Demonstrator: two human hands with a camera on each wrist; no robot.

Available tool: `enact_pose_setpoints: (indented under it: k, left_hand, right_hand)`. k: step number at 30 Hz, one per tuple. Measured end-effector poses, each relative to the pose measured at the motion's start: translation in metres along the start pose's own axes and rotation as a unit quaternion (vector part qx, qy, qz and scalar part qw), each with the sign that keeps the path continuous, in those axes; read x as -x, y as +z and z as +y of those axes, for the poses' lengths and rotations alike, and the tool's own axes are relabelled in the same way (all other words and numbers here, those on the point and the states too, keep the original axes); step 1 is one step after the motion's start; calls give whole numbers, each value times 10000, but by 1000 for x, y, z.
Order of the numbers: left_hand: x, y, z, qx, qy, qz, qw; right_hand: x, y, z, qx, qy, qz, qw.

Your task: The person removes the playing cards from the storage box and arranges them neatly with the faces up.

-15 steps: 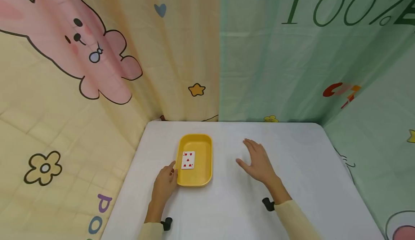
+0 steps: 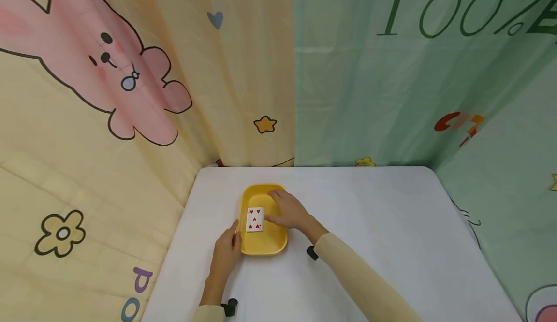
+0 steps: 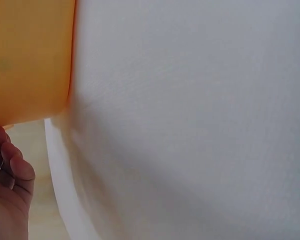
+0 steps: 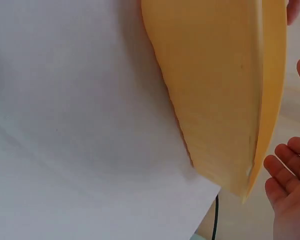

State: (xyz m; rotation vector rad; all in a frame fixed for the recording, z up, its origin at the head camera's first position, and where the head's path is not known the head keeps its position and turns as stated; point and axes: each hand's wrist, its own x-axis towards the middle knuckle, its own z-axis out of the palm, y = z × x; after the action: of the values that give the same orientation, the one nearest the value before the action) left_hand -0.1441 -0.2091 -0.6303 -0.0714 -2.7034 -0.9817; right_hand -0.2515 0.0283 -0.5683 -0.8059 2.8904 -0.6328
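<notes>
A yellow tray [image 2: 273,249] stands on the white table, left of its middle. Inside it lies a white playing card [image 2: 254,219] with several red hearts, face up. The left hand [image 2: 226,248] holds the tray's left rim; in the left wrist view its fingers [image 3: 23,169] curl at the tray's edge. Over the tray's right side, the right hand [image 2: 289,211] reaches in from the right with thumb and fingers spread apart. Its thumb tip is close to the card's right edge, and nothing shows between its fingers [image 4: 285,170] in the right wrist view.
The white table [image 2: 370,225] has rounded far corners. A yellow curtain [image 2: 243,80] with a pink rabbit print hangs behind and to the left. A green curtain [image 2: 348,85] hangs behind and to the right. Small black devices [image 2: 312,253] sit at both wrists.
The right hand has moved left from above the bare table to over the tray. The left hand has stayed at the tray's left rim, and the card lies in the same place.
</notes>
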Motion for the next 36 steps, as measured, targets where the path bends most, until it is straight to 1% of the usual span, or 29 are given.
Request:
enact_pose_setpoints:
  k: [3, 5, 8, 10, 13, 16, 21, 24, 27, 32, 36]
  left_hand:
    - [2, 2, -1, 114, -3, 47, 9999]
    - [2, 3, -1, 152, 71, 127, 9998]
    - [2, 5, -1, 172, 166, 198, 9995]
    - [2, 7, -1, 190, 202, 175, 9995]
    - [3, 8, 0, 239, 139, 114, 9996]
    - [5, 7, 0, 291, -24, 39, 9996]
    - [5, 4, 0, 340, -173, 4, 9993]
    - [5, 4, -2, 288, -83, 83, 9995]
    - [5, 7, -3, 275, 30, 180, 9995]
    - [4, 9, -4, 317, 124, 334, 9989]
    - [4, 10, -7, 276, 199, 360, 9988]
  right_hand:
    - [-12, 12, -6, 185, -7, -300, 9994]
    - [-18, 18, -11, 323, -6, -498, 9982]
    - [-25, 25, -16, 450, 35, -759, 9961]
    - [-29, 29, -18, 497, 107, -901, 9946]
    - [-31, 35, -20, 504, 272, -1110, 9922]
    - [-32, 41, -21, 463, 418, -1239, 9903]
    - [-35, 46, -24, 468, 599, -1298, 9886]
    - [-38, 50, -24, 518, 644, -1314, 9879]
    - [-39, 54, -22, 620, 621, -1280, 9879]
    - [-40, 54, -22, 532, 558, -1128, 9906]
    - [-39, 52, -22, 488, 573, -1173, 9902]
